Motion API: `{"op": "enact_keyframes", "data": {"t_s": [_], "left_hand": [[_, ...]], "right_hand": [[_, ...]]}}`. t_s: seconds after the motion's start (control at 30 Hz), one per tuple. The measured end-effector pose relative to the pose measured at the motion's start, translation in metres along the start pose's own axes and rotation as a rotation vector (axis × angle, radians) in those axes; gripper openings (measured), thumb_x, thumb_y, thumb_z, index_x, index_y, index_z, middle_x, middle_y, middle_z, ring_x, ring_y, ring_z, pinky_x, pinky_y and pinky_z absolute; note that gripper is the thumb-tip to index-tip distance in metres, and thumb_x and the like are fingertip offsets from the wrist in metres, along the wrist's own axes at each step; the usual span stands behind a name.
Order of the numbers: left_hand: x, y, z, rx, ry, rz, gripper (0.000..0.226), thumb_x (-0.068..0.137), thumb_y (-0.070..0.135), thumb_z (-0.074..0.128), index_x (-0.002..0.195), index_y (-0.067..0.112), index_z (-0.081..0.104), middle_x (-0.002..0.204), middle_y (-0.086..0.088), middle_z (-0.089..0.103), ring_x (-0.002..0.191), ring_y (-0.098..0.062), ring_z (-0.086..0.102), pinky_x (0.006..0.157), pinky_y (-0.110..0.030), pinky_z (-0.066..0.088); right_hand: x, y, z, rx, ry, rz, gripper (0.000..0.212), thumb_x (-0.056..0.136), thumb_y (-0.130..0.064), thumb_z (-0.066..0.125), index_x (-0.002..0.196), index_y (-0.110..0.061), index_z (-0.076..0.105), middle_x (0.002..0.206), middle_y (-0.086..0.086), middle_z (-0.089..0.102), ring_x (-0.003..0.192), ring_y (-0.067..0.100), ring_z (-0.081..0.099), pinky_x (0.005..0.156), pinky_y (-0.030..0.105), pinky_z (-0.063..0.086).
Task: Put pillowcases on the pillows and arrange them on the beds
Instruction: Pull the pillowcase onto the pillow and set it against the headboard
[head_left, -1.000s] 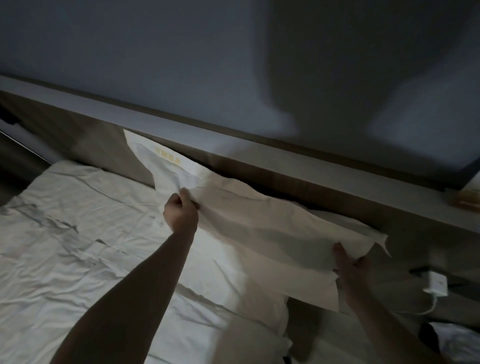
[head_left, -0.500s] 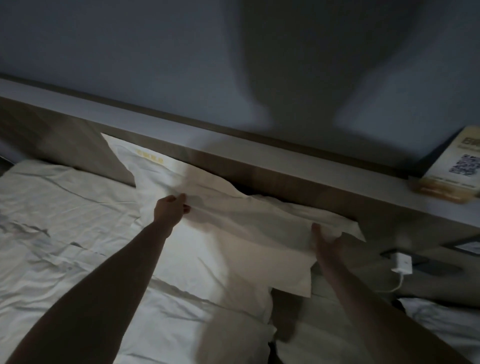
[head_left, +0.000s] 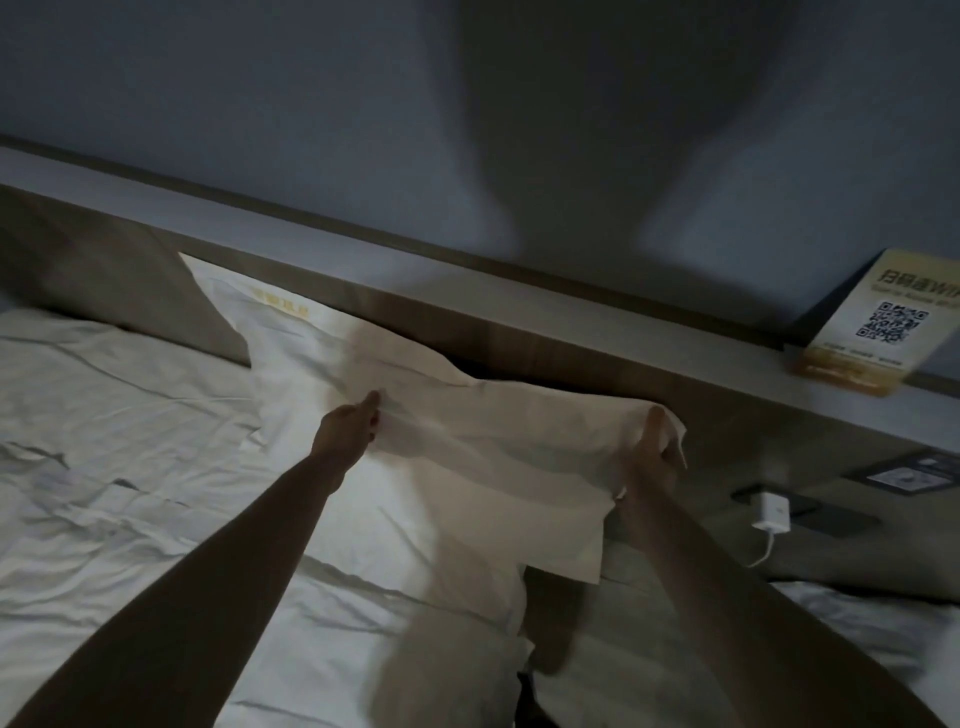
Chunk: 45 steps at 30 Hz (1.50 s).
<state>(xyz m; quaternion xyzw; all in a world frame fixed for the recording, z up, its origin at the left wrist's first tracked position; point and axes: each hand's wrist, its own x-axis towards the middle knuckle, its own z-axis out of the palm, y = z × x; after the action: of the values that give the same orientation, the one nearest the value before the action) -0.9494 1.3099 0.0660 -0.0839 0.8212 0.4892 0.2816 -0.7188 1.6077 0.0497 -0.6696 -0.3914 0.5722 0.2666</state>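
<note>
A white pillow in its pillowcase (head_left: 467, 447) leans against the wooden headboard (head_left: 545, 353) at the head of the bed (head_left: 130, 467). It carries a small yellow logo near its upper left corner. My left hand (head_left: 350, 431) pinches the fabric along the pillow's middle. My right hand (head_left: 652, 457) grips the pillowcase's right corner, where loose fabric hangs down. The room is dim.
A ledge (head_left: 623, 332) tops the headboard and holds a yellow QR-code sign (head_left: 878, 327) at the right. A white charger (head_left: 771, 512) with a cable is plugged in below it. A second bed (head_left: 857, 623) with white bedding lies at the lower right.
Both hands have shifted along the pillowcase and lowered it against the headboard. My right hand now grips the right corner higher up. The view has swung right, bringing the sign fully in.
</note>
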Motion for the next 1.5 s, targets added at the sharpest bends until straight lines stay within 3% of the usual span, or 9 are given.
{"op": "enact_keyframes", "data": {"t_s": [0.13,0.33,0.5,0.7,0.9,1.03,1.27,1.4,1.5], "left_hand": [[-0.004,0.011,-0.003,0.030,0.026,0.036,0.043,0.090,0.059,0.062,0.086,0.017,0.073,0.095,-0.008,0.077,0.100,-0.036,0.073,0.097,-0.048,0.054],[-0.020,0.027,-0.003,0.245,0.157,0.107,0.053,0.093,0.057,0.060,0.107,0.007,0.072,0.102,-0.007,0.071,0.109,-0.036,0.067,0.092,-0.037,0.050],[-0.032,0.035,0.001,0.500,0.366,0.547,0.030,0.085,0.031,0.074,0.107,0.014,0.064,0.112,-0.011,0.060,0.102,-0.035,0.061,0.083,-0.039,0.049],[-0.022,0.067,0.024,1.045,0.014,0.787,0.042,0.093,0.044,0.059,0.132,0.027,0.061,0.135,-0.004,0.059,0.124,-0.032,0.051,0.102,-0.042,0.040],[-0.023,0.087,0.060,1.052,-0.110,0.989,0.048,0.101,0.039,0.054,0.146,0.027,0.046,0.124,-0.006,0.070,0.104,-0.032,0.067,0.082,-0.037,0.048],[-0.021,0.094,0.075,1.056,-0.043,0.978,0.029,0.104,0.038,0.049,0.128,0.025,0.062,0.111,-0.008,0.074,0.098,-0.035,0.070,0.074,-0.034,0.045],[-0.021,0.098,0.085,0.957,0.084,0.949,0.026,0.105,0.039,0.046,0.120,0.021,0.059,0.104,-0.010,0.074,0.094,-0.040,0.069,0.067,-0.037,0.037],[-0.025,0.069,0.070,0.700,0.000,0.901,0.047,0.092,0.041,0.066,0.132,0.024,0.048,0.123,-0.002,0.068,0.107,-0.031,0.066,0.082,-0.038,0.051],[-0.017,0.036,0.037,0.601,0.175,0.931,0.061,0.082,0.039,0.075,0.134,0.015,0.054,0.134,-0.006,0.060,0.118,-0.032,0.060,0.097,-0.039,0.047]], "right_hand": [[0.000,-0.010,-0.006,0.084,-0.059,0.004,0.061,0.093,-0.056,0.067,0.134,-0.010,0.066,0.130,0.008,0.069,0.117,0.025,0.063,0.092,0.031,0.045],[-0.024,-0.003,-0.016,0.029,0.015,-0.321,0.044,0.089,-0.051,0.070,0.082,-0.007,0.069,0.070,0.001,0.063,0.059,-0.003,0.060,0.074,0.032,0.045],[-0.073,0.022,-0.022,-0.362,-0.134,-0.715,0.048,0.086,-0.036,0.080,0.119,-0.009,0.057,0.117,0.008,0.059,0.105,0.025,0.058,0.088,0.042,0.052],[-0.069,-0.006,0.020,-0.819,-0.438,-1.241,0.034,0.100,-0.028,0.058,0.132,-0.018,0.062,0.129,0.004,0.066,0.122,0.026,0.058,0.106,0.048,0.048],[-0.060,-0.036,0.032,-0.889,-0.359,-1.105,0.039,0.096,-0.043,0.065,0.131,-0.028,0.061,0.083,-0.001,0.071,0.082,0.026,0.069,0.073,0.040,0.057],[-0.052,-0.028,0.032,-0.859,-0.295,-1.170,0.037,0.094,-0.045,0.066,0.124,-0.023,0.066,0.075,0.004,0.071,0.071,0.029,0.069,0.066,0.042,0.058],[-0.043,-0.035,0.036,-0.796,-0.227,-1.094,0.039,0.095,-0.050,0.044,0.097,-0.022,0.072,0.079,0.007,0.073,0.079,0.036,0.069,0.070,0.040,0.054],[-0.045,-0.030,0.027,-0.689,-0.250,-1.070,0.023,0.100,-0.045,0.058,0.107,-0.027,0.068,0.086,-0.003,0.074,0.081,0.022,0.071,0.069,0.033,0.055],[-0.052,-0.022,0.017,-0.699,-0.448,-1.102,0.033,0.097,-0.039,0.067,0.126,-0.027,0.060,0.118,-0.014,0.067,0.103,-0.002,0.060,0.081,0.009,0.044]]}}
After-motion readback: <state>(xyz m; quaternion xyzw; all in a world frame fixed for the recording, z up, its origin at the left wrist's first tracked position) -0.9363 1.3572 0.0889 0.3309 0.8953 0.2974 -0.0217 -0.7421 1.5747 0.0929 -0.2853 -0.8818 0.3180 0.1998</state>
